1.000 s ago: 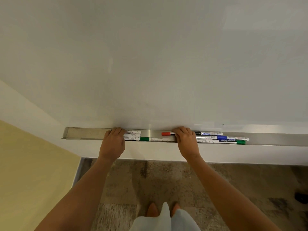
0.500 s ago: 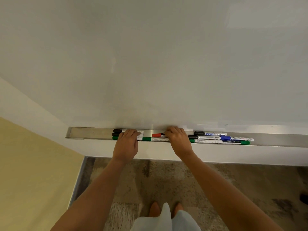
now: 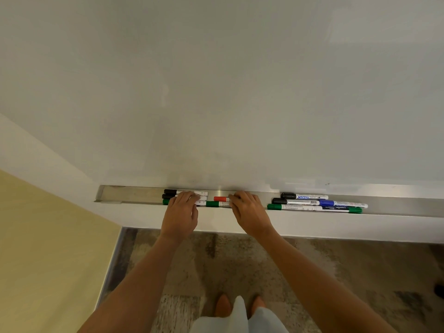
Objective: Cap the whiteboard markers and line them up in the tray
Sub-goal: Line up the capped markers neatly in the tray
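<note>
From the head camera I look down on the long brushed-metal tray (image 3: 134, 195) that runs under the pale whiteboard (image 3: 216, 92). My left hand (image 3: 179, 212) lies over the left group of markers, fingers nearly straight and flat on the white barrels; it pinches nothing, it only presses. Under it I see a black-capped white marker at the far side (image 3: 203, 193), a second black-capped marker (image 3: 167, 196) nearer, and a green-capped marker (image 3: 165, 202) nearest. My right hand (image 3: 249, 213) rests with relaxed fingers on the right ends of a red-capped marker (image 3: 220, 199) and a green-capped white marker (image 3: 215, 204); I cannot tell if a fingertip hooks around either one.

Well apart on the right lies the other group: a black-capped marker with blue print (image 3: 304, 196), a black-capped silver marker (image 3: 295, 202), a blue-capped marker (image 3: 343, 204) and a long green-capped pair (image 3: 314, 208). Every marker I can see wears a cap, so I judge that the step now is the lining up.

To do it well, I should keep both palms low and push the barrels along the tray, not lift them. I should press lightly, since round barrels roll easily toward the near edge. I should bring the cap ends to one common line, and close the gap to the right group after.
</note>
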A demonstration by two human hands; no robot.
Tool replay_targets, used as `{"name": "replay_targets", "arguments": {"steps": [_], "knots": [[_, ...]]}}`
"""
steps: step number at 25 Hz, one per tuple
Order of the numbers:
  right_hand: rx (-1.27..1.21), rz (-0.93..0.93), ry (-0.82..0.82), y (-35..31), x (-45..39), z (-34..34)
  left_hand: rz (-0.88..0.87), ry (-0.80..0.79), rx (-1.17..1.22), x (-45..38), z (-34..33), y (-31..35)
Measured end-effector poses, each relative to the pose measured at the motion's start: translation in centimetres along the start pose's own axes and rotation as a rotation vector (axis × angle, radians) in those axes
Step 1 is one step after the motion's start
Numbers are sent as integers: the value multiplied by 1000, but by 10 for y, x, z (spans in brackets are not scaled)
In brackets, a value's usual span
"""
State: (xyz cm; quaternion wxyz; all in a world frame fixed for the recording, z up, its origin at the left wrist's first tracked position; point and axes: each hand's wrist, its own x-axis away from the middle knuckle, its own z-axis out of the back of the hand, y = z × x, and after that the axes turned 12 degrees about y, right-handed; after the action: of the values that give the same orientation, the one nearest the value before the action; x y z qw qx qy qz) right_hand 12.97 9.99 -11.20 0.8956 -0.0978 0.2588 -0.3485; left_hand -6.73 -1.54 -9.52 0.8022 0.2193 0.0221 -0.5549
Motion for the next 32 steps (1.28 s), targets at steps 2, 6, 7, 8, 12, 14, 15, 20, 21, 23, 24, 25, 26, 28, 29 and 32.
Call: {"name": "replay_targets", "arguments": {"steps": [2, 6, 7, 8, 12, 14, 15, 20, 21, 23, 24, 25, 26, 28, 29, 32], "knots": [[-10, 7, -21, -4, -2, -2, -3, -1, -12, -1, 0, -1], [-21, 6, -45, -10, -8, -5, 31, -14, -67, -3, 1, 0], [-26, 0, -51, -11, -8, -6, 36, -20, -81, -3, 1, 0], [-28, -5, -59, -11, -8, -6, 37, -30, -96, -2, 1, 0], [-37, -20, -78, -12, -8, -6, 41, -45, -130, -2, -1, 0], [-36, -23, -80, -13, -8, -6, 44, -44, -140, -4, 0, 2], [-39, -27, -78, -13, -8, -6, 42, -41, -143, -4, 0, 2], [-81, -111, 9, -9, -4, 2, 33, -32, -156, -5, 2, 0], [-80, -150, 45, -3, 0, 6, 30, -31, -155, -5, 2, 2], [-53, -227, 103, 14, 11, 15, 15, -26, -150, -6, 3, 9], [-33, -257, 127, 24, 18, 20, 6, -20, -147, -6, 3, 12], [-17, -282, 153, 35, 25, 26, 1, -15, -144, -7, 3, 15], [-6, -306, 180, 46, 33, 31, -1, -16, -141, -7, 3, 18], [24, -359, 221, 66, 50, 42, -12, -11, -127, -7, 2, 22], [52, -381, 227, 75, 58, 47, -21, -5, -116, -6, 1, 25], [140, -378, 192, 94, 73, 60, -47, 6, -108, -7, 0, 31]]}}
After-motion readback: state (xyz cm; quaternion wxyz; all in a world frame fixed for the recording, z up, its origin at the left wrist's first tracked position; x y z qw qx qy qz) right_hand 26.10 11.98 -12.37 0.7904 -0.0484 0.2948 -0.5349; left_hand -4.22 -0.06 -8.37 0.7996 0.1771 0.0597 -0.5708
